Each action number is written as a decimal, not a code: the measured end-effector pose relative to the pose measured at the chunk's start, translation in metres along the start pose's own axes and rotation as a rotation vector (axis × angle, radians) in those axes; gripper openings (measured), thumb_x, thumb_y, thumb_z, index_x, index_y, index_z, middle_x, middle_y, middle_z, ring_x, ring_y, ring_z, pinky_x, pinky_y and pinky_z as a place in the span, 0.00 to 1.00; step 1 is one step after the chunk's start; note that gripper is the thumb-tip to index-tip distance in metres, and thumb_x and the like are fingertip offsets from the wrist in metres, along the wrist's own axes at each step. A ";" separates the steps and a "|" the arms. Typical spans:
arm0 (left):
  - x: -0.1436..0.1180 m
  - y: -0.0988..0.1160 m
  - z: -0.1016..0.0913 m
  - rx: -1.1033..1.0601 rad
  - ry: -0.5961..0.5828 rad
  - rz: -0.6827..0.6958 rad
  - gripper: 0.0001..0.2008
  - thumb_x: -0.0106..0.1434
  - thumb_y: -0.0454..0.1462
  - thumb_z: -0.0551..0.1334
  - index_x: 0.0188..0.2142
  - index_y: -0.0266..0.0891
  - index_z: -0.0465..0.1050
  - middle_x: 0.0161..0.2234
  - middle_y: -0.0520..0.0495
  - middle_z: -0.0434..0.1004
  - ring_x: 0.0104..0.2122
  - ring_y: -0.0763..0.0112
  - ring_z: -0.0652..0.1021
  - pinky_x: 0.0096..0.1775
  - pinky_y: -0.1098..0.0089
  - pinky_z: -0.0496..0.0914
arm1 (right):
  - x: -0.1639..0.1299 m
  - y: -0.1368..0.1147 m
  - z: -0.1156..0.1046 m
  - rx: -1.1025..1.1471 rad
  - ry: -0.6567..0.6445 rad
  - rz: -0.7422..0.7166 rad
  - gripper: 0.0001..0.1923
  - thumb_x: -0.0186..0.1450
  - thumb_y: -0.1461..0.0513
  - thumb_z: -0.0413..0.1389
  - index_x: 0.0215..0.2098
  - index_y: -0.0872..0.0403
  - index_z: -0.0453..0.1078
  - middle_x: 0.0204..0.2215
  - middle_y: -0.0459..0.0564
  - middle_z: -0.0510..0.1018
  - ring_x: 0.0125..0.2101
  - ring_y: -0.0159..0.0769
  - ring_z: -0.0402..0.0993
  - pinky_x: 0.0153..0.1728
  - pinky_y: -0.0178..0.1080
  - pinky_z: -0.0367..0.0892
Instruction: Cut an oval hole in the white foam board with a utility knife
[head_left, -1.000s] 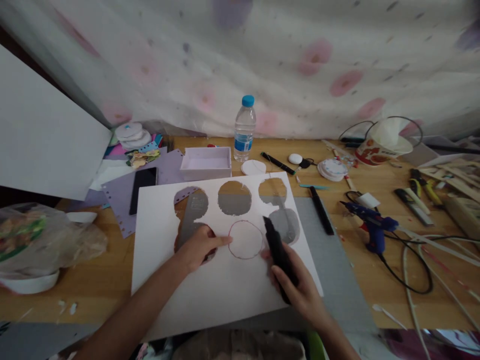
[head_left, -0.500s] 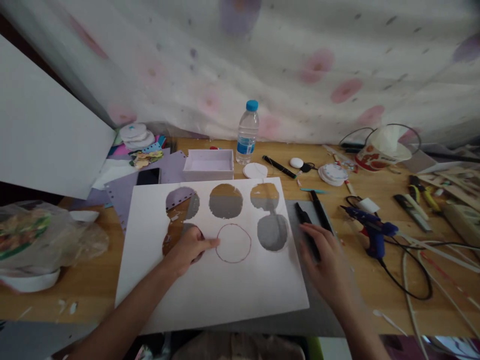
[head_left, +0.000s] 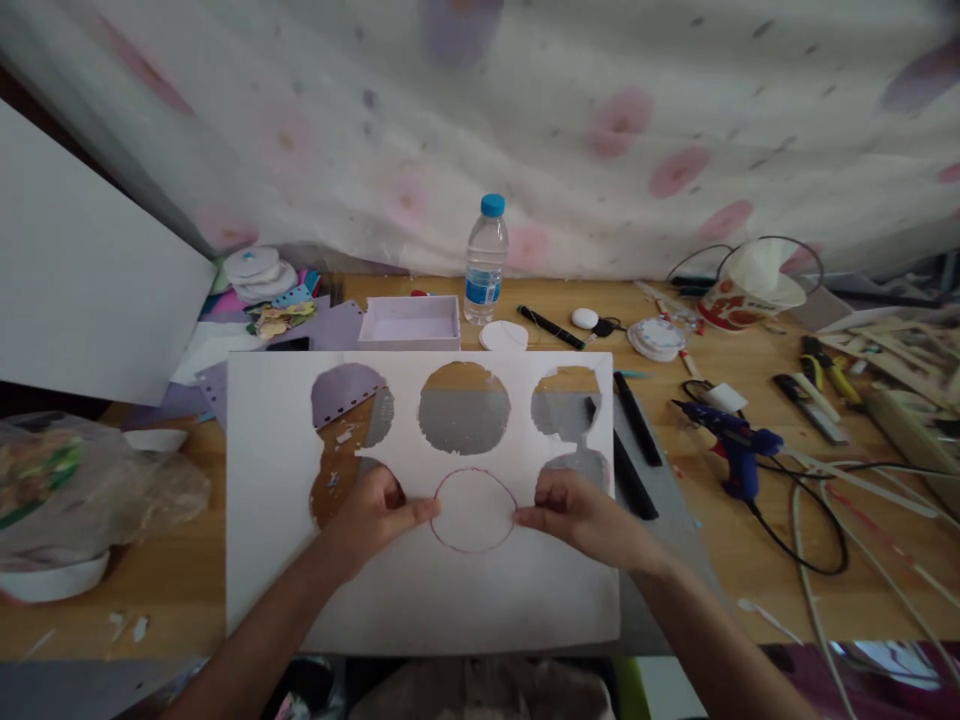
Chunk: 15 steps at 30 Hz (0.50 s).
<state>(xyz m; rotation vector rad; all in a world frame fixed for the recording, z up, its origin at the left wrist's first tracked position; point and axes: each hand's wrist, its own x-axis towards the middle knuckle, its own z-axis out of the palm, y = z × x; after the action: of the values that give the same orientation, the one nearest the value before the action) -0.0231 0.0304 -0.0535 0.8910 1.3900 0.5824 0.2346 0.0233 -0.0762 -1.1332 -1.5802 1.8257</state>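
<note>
Pinching white board (head_left: 420,605) with both bare hands, left hand (head_left: 379,515) and right hand (head_left: 577,510). Noting red-outlined circle (head_left: 474,510) directly between thumb tips, with left thumb at its left edge and right thumb at its right edge. Judging neither hand nearer. Finding no clear long axis in the circle, roughly round; reading the board's own length as left to right, across both forearms. Recording fingers as drawn narrow on the board, gripping strips between circle and neighbouring cut-outs, with thumbs on upper face and other fingers curled into the openings; cannot tell how far round the underside. Seeing wooden tabletop (head_left: 180,610) and grey mat (head_left: 675,510) through top-middle opening (head_left: 465,408), directly beyond the circle. Listing, just right of the board, thick black tool (head_left: 636,485) on the mat, partly covered by board edge, with tip showing through top-right opening (head_left: 559,410); cutter or marker, cannot tell. Adding slim black tool (head_left: 637,420) beside it and blue glue gun (head_left: 741,450) farther right. Placing lidless lilac box (head_left: 412,325), white disc (head_left: 504,336) and water bottle (head_left: 485,265) beyond the far edge. Observing nothing over the circle itself.
</note>
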 end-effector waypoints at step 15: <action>0.009 -0.022 -0.005 -0.053 -0.126 -0.134 0.26 0.38 0.48 0.76 0.32 0.39 0.70 0.20 0.55 0.71 0.19 0.73 0.70 0.21 0.74 0.57 | -0.003 0.005 -0.003 0.190 -0.092 0.165 0.24 0.54 0.45 0.65 0.21 0.54 0.65 0.18 0.40 0.61 0.18 0.24 0.49 0.19 0.33 0.45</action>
<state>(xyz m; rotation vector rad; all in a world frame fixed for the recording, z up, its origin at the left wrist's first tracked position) -0.0300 0.0263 -0.0769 0.7720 1.3030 0.4511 0.2394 0.0215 -0.0804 -1.1353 -1.3611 2.1129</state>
